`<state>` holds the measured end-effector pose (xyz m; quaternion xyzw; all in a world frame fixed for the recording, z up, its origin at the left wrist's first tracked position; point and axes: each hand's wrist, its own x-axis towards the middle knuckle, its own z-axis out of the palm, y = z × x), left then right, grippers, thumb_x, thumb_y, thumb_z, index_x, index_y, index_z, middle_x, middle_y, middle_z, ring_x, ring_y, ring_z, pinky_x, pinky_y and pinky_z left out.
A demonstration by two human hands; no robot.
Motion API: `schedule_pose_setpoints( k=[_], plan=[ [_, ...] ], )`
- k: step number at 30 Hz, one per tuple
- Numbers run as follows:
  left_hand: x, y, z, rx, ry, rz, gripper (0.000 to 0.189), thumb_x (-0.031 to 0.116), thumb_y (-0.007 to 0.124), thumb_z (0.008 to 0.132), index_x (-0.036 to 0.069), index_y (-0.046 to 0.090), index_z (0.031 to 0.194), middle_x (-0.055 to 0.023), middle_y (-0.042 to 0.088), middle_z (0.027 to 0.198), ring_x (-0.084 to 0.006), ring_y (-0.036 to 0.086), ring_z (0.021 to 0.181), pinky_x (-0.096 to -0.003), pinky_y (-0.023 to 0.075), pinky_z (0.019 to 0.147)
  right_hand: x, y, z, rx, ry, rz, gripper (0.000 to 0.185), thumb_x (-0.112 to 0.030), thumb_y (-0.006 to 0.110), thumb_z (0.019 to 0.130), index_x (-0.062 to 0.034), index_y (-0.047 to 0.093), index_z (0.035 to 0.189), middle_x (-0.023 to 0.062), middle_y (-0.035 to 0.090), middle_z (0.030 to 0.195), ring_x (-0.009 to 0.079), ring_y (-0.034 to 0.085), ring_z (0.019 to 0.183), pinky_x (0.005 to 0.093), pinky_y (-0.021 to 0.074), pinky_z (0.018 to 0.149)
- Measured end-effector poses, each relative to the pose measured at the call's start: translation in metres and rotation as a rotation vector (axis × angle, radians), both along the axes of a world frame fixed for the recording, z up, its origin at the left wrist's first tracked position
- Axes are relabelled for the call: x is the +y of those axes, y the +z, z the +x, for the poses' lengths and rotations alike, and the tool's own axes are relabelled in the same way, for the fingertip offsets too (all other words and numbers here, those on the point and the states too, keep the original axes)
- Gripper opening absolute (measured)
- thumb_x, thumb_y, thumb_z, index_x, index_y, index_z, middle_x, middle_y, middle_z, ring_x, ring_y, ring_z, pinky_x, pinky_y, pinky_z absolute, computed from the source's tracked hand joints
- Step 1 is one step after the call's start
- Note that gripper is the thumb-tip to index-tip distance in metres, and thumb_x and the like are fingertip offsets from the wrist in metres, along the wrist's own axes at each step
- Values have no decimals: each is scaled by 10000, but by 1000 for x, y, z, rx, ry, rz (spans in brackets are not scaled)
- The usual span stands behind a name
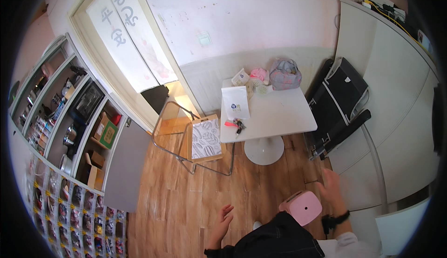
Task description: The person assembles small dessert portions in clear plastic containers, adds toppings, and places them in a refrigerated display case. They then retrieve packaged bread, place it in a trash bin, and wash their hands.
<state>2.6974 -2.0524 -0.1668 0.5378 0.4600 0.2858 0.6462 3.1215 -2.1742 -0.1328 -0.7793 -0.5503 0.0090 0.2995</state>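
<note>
My left hand [222, 220] hangs over the wooden floor, its fingers apart and nothing in it. At the right, my right hand [330, 187] is raised with the thumb spread, a little blurred and holding nothing. Just left of that hand stands a pink plastic stool [303, 207] with a small dark hole in its top. Black clothing [276, 237] on my lap or leg partly overlaps the stool. A black band [336, 220] circles my right wrist.
Ahead, a white pedestal table [279, 115] bears a white paper bag [235, 102], keys [239, 125] and a grey fabric bag [285, 74]. A folding chair [206, 139] stands at its left, a folded black recliner [335, 101] at its right. Shelves [70, 118] line the left.
</note>
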Motion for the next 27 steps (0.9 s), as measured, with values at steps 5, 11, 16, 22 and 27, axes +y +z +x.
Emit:
schedule_pose_setpoints(
  k=[5, 11, 16, 22, 27],
  plan=[
    [36, 31, -3, -99, 172, 70, 616, 30, 537, 879, 77, 267, 1431, -139, 311, 1465, -238, 260, 1379, -392, 270, 1088, 211, -8, -34, 706, 257, 193, 841, -246, 777, 716, 3, 319, 1376, 200, 444, 1350, 316, 388, 1287, 434, 318, 1048],
    [130, 72, 37, -47, 145, 150, 566, 121, 505, 926, 62, 275, 1439, -99, 247, 1505, -198, 191, 1387, -360, 185, 1118, 463, -57, -12, 614, 357, 162, 1309, -312, 888, 546, 24, -4, 1443, 279, 253, 1443, 400, 300, 1329, 412, 271, 1094],
    [254, 38, 111, -57, 120, 88, 692, 51, 556, 880, 72, 184, 1464, -144, 242, 1495, -247, 183, 1406, -417, 242, 1102, 559, -80, 16, 590, 583, 198, 1276, -337, 891, 506, 8, 95, 1442, 249, 366, 1362, 406, 334, 1285, 419, 285, 1082],
    [381, -14, 196, 254, -102, 365, 873, 195, 671, 823, -57, 109, 1441, -248, 247, 1459, -319, 232, 1376, -395, 240, 1104, 590, -92, 35, 255, 508, 64, 883, -318, 850, 548, -41, 406, 1259, 144, 485, 1175, 344, 453, 1132, 444, 345, 995],
    [422, -11, 252, 304, -47, 504, 894, 222, 715, 790, -81, 156, 1419, -255, 307, 1422, -327, 294, 1341, -373, 268, 1089, 581, -42, 3, 564, 518, 28, 761, -313, 831, 584, -50, 457, 1193, 161, 478, 1167, 354, 438, 1101, 447, 361, 922]
  ],
)
